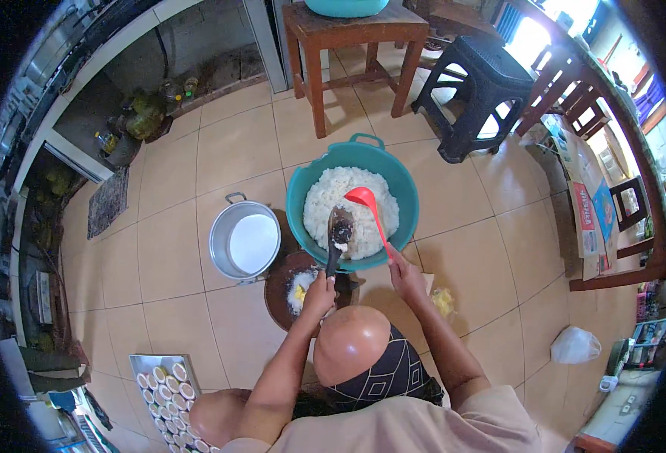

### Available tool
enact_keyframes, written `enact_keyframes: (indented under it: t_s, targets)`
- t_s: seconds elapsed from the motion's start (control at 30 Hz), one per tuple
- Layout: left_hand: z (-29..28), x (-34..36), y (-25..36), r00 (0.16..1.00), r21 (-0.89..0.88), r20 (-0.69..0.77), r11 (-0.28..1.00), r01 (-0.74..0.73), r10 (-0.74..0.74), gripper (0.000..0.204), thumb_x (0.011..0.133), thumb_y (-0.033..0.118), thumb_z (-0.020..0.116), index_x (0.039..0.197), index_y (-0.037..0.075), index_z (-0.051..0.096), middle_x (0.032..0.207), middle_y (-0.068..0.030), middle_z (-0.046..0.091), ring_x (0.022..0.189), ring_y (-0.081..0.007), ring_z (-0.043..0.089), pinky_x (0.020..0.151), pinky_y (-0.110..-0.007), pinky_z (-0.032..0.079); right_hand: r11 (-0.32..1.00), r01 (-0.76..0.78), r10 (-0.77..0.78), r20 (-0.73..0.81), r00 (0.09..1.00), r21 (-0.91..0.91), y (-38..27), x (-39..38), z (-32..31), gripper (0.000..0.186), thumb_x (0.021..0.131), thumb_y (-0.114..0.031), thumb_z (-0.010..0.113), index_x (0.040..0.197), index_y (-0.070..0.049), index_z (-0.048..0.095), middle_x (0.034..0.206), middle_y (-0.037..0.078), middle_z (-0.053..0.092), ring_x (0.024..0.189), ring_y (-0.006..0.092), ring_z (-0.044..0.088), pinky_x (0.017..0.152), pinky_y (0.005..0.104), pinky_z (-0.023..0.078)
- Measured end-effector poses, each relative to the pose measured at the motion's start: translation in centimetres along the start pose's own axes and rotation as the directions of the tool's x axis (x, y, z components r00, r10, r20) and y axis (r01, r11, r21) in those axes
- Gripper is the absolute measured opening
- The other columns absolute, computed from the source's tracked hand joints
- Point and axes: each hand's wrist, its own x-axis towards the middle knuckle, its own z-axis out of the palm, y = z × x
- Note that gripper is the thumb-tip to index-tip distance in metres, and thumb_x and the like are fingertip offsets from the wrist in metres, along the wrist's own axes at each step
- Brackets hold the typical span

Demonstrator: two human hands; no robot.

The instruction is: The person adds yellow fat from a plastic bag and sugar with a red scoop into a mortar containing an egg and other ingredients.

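My left hand (321, 296) grips a dark spoon or paddle (333, 253) whose head, with dark and white bits on it, is over the white rice (323, 189) in a teal plastic tub (297, 214). In my right hand (405, 275) is a red ladle (361, 198), its bowl above the rice, right of the dark utensil. Below my left hand lies a brown shallow vessel (276, 298) holding white and yellow matter (302, 289). An aluminium pot (225, 257) stands left of the tub.
A wooden stool (315, 98) bearing a teal container (344, 6) and a black plastic stool (470, 87) stand behind. A tray of small cups (165, 394) lies lower left. A white bag (574, 344), yellow crumpled item (443, 302) and wooden furniture (654, 268) are at right.
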Motion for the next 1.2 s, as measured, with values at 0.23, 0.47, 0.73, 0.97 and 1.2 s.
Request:
enact_keyframes:
  t_s: [0.23,0.47,0.73,0.97,1.2]
  targets:
    - [0.2,0.7,-2.5,0.981,0.224,-0.092,0.964,-0.144,0.169,0.023,0.089,0.023,0.039,0.097,0.002,0.044,0.069,-0.0156,0.057,0.049,-0.0246,0.057,0.046,-0.038,0.044,0.983,0.169,-0.169,-0.001,0.986,-0.072,1.7,-1.3,1.5,0.040,0.087,-0.021,0.042,0.127,-0.024,0.039,0.071,0.024,0.057,0.064,0.0391,0.057,0.059,0.0495,0.045]
    - [-0.5,-0.8,0.8,1.000,0.010,0.004,1.000,0.016,-0.016,0.022,0.089,0.023,0.038,0.094,0.002,0.043,0.065,-0.0144,0.055,0.050,-0.0257,0.056,0.047,-0.038,0.044,0.996,0.060,-0.057,-0.053,0.997,0.069,1.5,-3.3,-0.7,0.040,0.088,-0.023,0.040,0.128,-0.023,0.037,0.072,0.023,0.058,0.068,0.0389,0.058,0.061,0.0476,0.045]
    - [0.4,-0.1,-1.1,0.958,0.391,-0.150,0.905,-0.169,0.244,0.026,0.089,0.023,0.039,0.101,0.001,0.042,0.070,-0.0213,0.057,0.063,-0.0377,0.057,0.057,-0.047,0.044,0.986,0.030,-0.021,0.060,0.998,-0.165,-0.3,-0.8,0.2,0.041,0.088,-0.021,0.040,0.128,-0.024,0.036,0.076,0.023,0.058,0.069,0.0400,0.057,0.060,0.0491,0.044]
    - [0.3,1.0,-2.8,0.961,0.273,-0.128,0.940,-0.203,0.244,0.025,0.089,0.023,0.040,0.100,0.001,0.043,0.063,-0.0148,0.055,0.050,-0.0253,0.056,0.046,-0.039,0.044,0.996,0.065,-0.065,0.002,0.998,-0.056,1.9,-2.8,-0.4,0.041,0.086,-0.018,0.042,0.127,-0.021,0.038,0.076,0.024,0.058,0.069,0.0414,0.057,0.062,0.0495,0.044]
    - [0.4,1.6,-4.0,0.990,0.084,-0.077,0.990,-0.113,0.119,0.021,0.089,0.023,0.039,0.099,0.005,0.044,0.054,-0.0030,0.045,0.041,-0.0133,0.044,0.040,-0.029,0.039,0.993,0.083,-0.082,-0.015,0.997,0.088,0.0,-4.7,-1.1,0.039,0.084,-0.015,0.046,0.122,-0.019,0.044,0.086,0.026,0.056,0.077,0.0407,0.056,0.063,0.0483,0.044]
